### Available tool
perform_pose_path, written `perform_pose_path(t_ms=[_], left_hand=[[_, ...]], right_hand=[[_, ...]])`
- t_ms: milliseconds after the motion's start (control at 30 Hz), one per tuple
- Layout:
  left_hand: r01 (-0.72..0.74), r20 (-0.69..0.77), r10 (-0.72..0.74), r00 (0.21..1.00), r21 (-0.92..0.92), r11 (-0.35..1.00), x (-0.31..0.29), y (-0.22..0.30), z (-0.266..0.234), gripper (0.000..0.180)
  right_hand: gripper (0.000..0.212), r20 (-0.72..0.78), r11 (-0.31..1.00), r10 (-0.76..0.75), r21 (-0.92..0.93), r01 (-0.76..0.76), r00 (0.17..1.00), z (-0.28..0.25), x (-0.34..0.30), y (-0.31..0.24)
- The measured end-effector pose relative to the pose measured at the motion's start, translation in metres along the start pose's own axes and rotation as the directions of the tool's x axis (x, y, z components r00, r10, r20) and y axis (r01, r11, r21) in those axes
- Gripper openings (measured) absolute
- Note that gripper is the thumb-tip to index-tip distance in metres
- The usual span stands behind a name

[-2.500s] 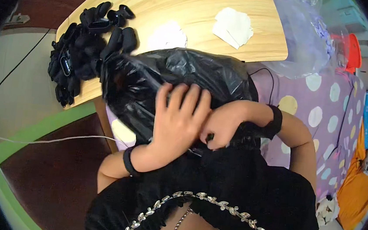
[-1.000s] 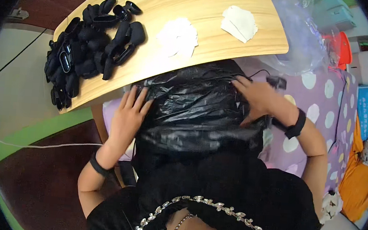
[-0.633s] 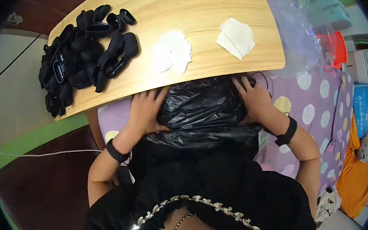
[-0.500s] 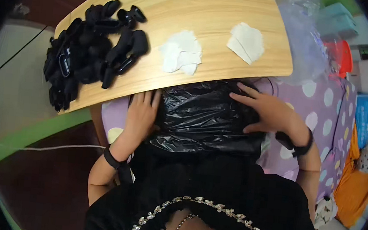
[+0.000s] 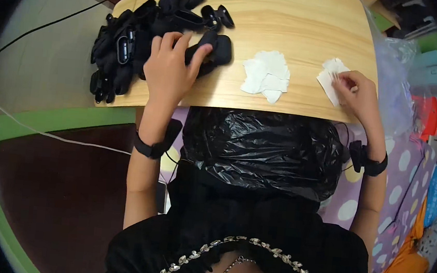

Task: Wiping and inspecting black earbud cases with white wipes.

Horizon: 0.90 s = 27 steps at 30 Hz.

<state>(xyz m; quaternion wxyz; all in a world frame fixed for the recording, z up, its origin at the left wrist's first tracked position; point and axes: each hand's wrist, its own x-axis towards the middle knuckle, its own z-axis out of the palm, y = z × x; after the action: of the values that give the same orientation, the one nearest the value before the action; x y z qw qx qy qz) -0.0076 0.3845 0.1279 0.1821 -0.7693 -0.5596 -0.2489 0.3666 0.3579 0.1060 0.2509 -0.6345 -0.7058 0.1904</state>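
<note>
Wooden table: pale and grained (image 5: 301, 19), the landmark for every place below.
Left hand: over the left part of the table (image 5: 171, 65), fingers bent and thumb held apart from them, right among the black pieces; whether it grips 1 of them I cannot tell.
Black pieces: heaped on the table's left part (image 5: 127, 45), padded-looking and dark, some with glossy hollow shells.
Right hand: at the table's right end (image 5: 360, 94), fingers and thumb bent together at the right white stack; whether a sheet is pinched between them is too small to tell.
Right white stack: thin, irregular flat sheets near the table's right end (image 5: 328, 86), partly hidden by the fingers.
Middle white stack: similar sheets, overlapping, near the middle of the table's near edge (image 5: 266, 75), apart from both hands.
Black plastic bag: crinkled and shiny, just on the near side of the table (image 5: 259, 148), between it and the body.
Wristbands: 2, black (image 5: 147, 148), 1 per wrist, on the table's near side.
Dotted cloth: purple, beyond the table's near right corner (image 5: 399, 178).
Red container: past the table's right end (image 5: 431, 116).
</note>
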Motion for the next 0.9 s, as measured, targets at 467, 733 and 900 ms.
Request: perform_pose_path(t_ms=[467, 733, 900], left_hand=[[0.304, 0.244, -0.200, 0.949, -0.877, 0.371, -0.002, 0.030, -0.016, 0.037], [0.365, 0.579, 0.215, 0.787, -0.156, -0.918, -0.028, 0.076, -0.018, 0.054], [0.369, 0.421, 0.326, 0.846, -0.023, -0.929, -0.036, 0.094, -0.009, 0.080]], right_hand=[[0.020, 0.029, 0.959, 0.257, 0.117, -0.259, 0.966, -0.008, -0.005, 0.014], [0.020, -0.049, 0.977, 0.209, 0.064, -0.206, 0.977, -0.013, -0.009, 0.000], [0.013, -0.392, 0.972, -0.186, -0.207, 0.111, 0.901, -0.041, -0.030, -0.082]])
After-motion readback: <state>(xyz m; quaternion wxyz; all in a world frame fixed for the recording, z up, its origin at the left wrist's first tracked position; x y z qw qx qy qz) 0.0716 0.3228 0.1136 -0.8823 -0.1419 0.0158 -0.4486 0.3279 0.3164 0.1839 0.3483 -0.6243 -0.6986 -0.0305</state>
